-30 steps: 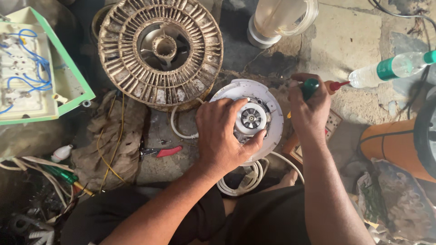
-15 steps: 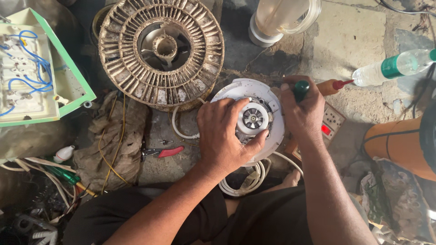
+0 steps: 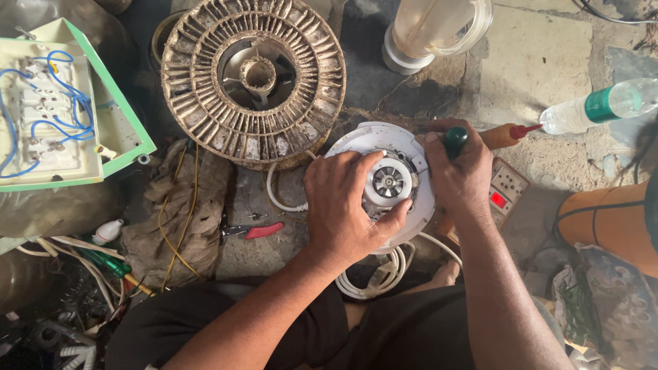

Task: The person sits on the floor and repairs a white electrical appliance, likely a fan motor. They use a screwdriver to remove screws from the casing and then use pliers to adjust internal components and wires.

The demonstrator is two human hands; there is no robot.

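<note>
Gripping white motor base [image 3: 356, 147] — left hand [image 3: 346, 205], right hand [image 3: 460, 175] holding screwdriver [image 3: 454, 140].

A dusty round fan grille [image 3: 253, 82] is lying beside an open switchboard box [image 3: 65, 109]. Red-handled pliers [image 3: 252, 231] are resting near a rag [image 3: 181, 205]; a plastic bottle [image 3: 603, 104] is lying further right.

bare floor [image 3: 541, 65] beyond white motor base [image 3: 363, 140]: passable. dusty round grille [image 3: 253, 79] blocks upper left; switchboard box [image 3: 62, 109] far left; bottle [image 3: 600, 106] blocks right.
</note>
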